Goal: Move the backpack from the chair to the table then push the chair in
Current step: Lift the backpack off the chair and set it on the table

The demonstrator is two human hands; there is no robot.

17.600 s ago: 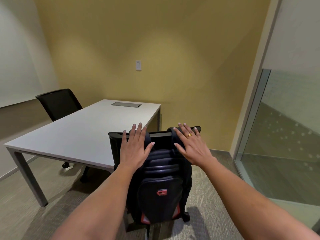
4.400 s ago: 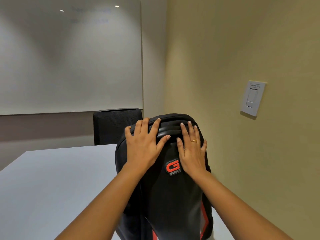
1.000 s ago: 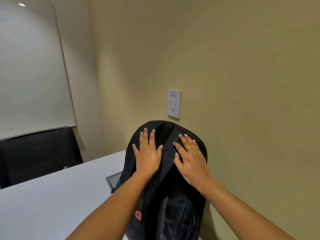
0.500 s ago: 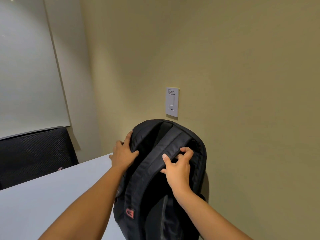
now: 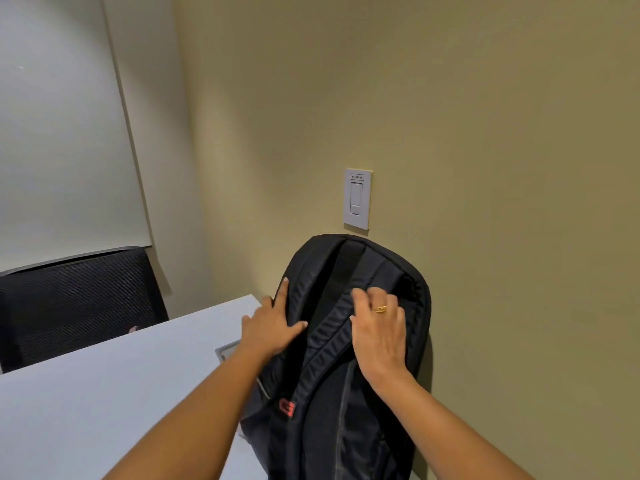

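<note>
The bag [image 5: 349, 341] stood on the table [image 5: 104, 393], low mid frame, by the wall. Left hand [image 5: 273, 327] lay flat & open on its side; right hand [image 5: 379, 327] curled on a strap [image 5: 325, 337]. Bag part looked done. Chair push was left, & that chair wasn't in view.

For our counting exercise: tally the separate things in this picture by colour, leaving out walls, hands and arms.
Black: 2, backpack and chair
White: 3, table, wall switch and whiteboard
Total: 5
</note>
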